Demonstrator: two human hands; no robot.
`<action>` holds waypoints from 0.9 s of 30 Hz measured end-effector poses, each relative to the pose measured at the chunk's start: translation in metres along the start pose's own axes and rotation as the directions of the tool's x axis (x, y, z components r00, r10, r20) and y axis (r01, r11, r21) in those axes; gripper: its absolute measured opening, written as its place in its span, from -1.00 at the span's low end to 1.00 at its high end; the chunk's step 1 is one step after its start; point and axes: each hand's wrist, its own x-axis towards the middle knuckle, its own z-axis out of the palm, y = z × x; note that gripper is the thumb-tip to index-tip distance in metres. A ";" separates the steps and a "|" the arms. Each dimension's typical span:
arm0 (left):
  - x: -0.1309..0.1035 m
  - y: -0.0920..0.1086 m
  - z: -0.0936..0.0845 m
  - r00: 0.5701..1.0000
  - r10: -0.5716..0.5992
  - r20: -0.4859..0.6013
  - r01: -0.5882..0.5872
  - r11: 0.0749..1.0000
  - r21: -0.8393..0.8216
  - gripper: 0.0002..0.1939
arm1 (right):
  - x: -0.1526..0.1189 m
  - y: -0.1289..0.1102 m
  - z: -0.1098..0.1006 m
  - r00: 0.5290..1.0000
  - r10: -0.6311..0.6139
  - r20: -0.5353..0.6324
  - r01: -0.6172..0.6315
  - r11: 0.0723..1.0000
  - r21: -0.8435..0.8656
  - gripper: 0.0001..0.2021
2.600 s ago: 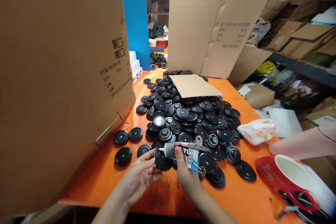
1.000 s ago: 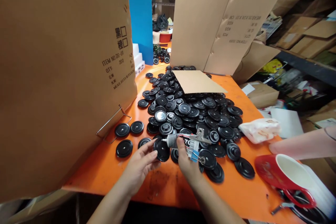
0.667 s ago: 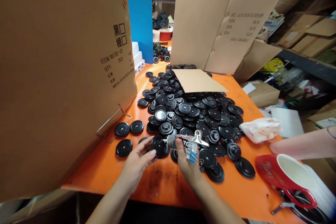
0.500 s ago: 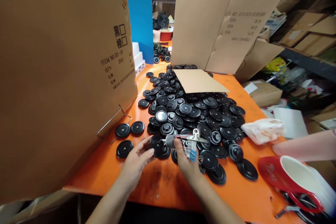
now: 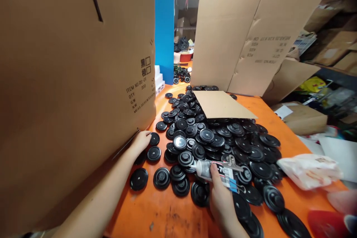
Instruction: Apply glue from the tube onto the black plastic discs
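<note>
My left hand (image 5: pixel 142 142) reaches out beside the large carton, its fingers closed at the edge of a round black disc (image 5: pixel 154 139); some fingertips are hidden. More black discs (image 5: pixel 154 154) lie flat just below it, one partly covered by my forearm. My right hand (image 5: pixel 223 200) grips a glue tube (image 5: pixel 205 170) lying sideways, white nozzle pointing left over the discs. A silver bulldog clip (image 5: pixel 232 163) and a blue binder clip (image 5: pixel 233 186) pinch the tube's rear end. Under and around the tube spreads a big pile of stepped black discs (image 5: pixel 199 151).
A tall carton (image 5: pixel 111 81) walls off the left side. Cardboard panels (image 5: pixel 234 41) stand behind the pile, and a cardboard flap (image 5: pixel 223 105) rests over it. A white plastic bag (image 5: pixel 309 171) and a red object (image 5: pixel 326 225) sit at right on the orange table (image 5: pixel 178 215).
My left hand has moved from the tube's nozzle out to the left beside the carton, with a disc at its fingers. My right hand still holds the tube. The view has tilted up.
</note>
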 end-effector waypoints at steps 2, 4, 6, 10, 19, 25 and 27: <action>0.013 0.004 0.007 0.999 0.035 -0.021 -0.032 0.993 0.115 -0.68 | 0.002 0.001 -0.001 1.000 0.010 -0.002 -0.010 1.000 0.026 -0.43; 0.027 0.011 0.016 0.998 0.059 -0.018 -0.055 0.980 0.193 -0.66 | 0.004 0.001 -0.002 1.000 0.016 -0.007 -0.016 0.999 0.040 -0.44; 0.043 0.020 0.026 0.998 0.060 0.004 -0.059 0.969 0.241 -0.65 | 0.005 0.000 -0.003 1.000 0.020 -0.021 -0.019 0.999 0.043 -0.45; 0.065 0.038 0.036 1.000 0.006 0.023 -0.012 0.969 0.248 -0.69 | 0.006 -0.004 -0.004 0.997 0.043 -0.062 -0.037 0.995 0.096 -0.44; -0.010 0.049 0.021 0.994 -0.112 -0.018 0.103 0.958 -0.266 -0.71 | 0.006 -0.019 0.003 0.958 0.287 0.007 -0.262 0.863 0.432 -0.36; -0.124 0.042 0.044 0.948 -0.268 0.174 0.315 0.690 -0.652 -0.72 | -0.010 -0.021 0.018 0.929 0.326 0.177 -0.371 0.806 0.461 -0.35; -0.148 0.044 0.050 0.875 -0.346 0.337 0.472 0.465 -0.749 -0.72 | -0.015 -0.018 0.020 0.934 0.301 0.193 -0.355 0.846 0.398 -0.36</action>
